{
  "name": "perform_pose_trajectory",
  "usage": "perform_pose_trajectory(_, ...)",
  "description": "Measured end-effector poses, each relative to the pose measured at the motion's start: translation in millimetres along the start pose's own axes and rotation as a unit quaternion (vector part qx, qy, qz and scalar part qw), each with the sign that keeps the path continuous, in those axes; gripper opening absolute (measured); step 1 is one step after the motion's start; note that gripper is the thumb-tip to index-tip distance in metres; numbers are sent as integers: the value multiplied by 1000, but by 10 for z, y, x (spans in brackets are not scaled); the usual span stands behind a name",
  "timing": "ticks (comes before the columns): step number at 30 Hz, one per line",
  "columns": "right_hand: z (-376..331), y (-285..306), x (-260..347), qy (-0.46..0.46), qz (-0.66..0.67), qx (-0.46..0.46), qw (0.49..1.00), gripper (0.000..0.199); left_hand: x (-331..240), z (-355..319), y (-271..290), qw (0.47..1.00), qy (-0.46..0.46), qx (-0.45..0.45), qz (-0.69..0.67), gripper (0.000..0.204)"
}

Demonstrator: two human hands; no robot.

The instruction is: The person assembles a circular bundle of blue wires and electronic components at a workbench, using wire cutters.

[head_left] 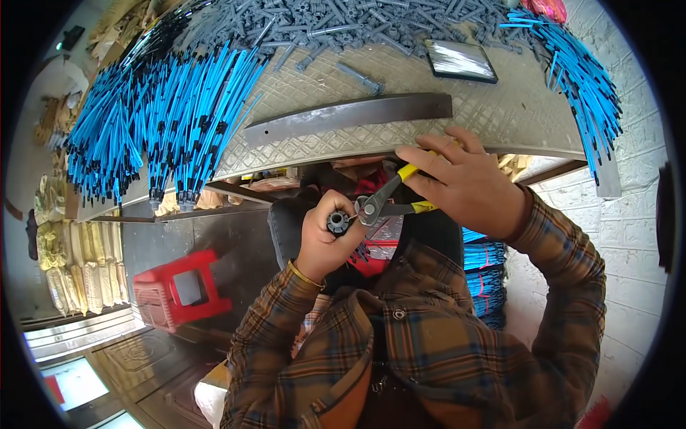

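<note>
Left hand (314,239) curling snugly round dark ribbed part (337,222), prob steadying it; right hand (464,182) loosely gripping splayed yellow-handled pliers (384,194).

Just in front of me, the person's right hand (464,182) grips yellow-handled pliers (382,196), the jaws close by the fingers of the left hand (314,242), which holds a dark, round-ended piece (338,222). Across the tabletop (314,93), a dark metal bar (350,119) lies near, grey plastic plugs (336,21) heap far, and black-tipped blue rods (171,107) spread left and right. A red stool (170,287) is on the left.
</note>
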State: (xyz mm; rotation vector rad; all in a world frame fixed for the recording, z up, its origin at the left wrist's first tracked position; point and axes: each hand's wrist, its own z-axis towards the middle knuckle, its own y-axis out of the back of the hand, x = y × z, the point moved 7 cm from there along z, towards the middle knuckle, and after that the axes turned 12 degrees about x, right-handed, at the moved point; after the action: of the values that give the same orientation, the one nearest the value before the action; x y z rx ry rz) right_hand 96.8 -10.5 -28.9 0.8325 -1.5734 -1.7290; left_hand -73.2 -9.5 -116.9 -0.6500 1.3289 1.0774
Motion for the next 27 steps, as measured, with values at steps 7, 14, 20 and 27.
perform_pose_trajectory(7,49,-37,82,0,-57,-39,998,23,81,-83,-6,999,49,24,8,20)
perform_pose_trajectory(14,18,-171,13,58,20,111,992,25,-13,-123,19,994,63,76,37,25)
perform_pose_trajectory(20,-179,-807,66,32,586,349,730,31,-4,-157,5,990,78,119,-24,30)
perform_pose_trajectory(27,-738,-1412,936,109,907,395,100,55,-104,-49,-239,962,21,272,-9,38)
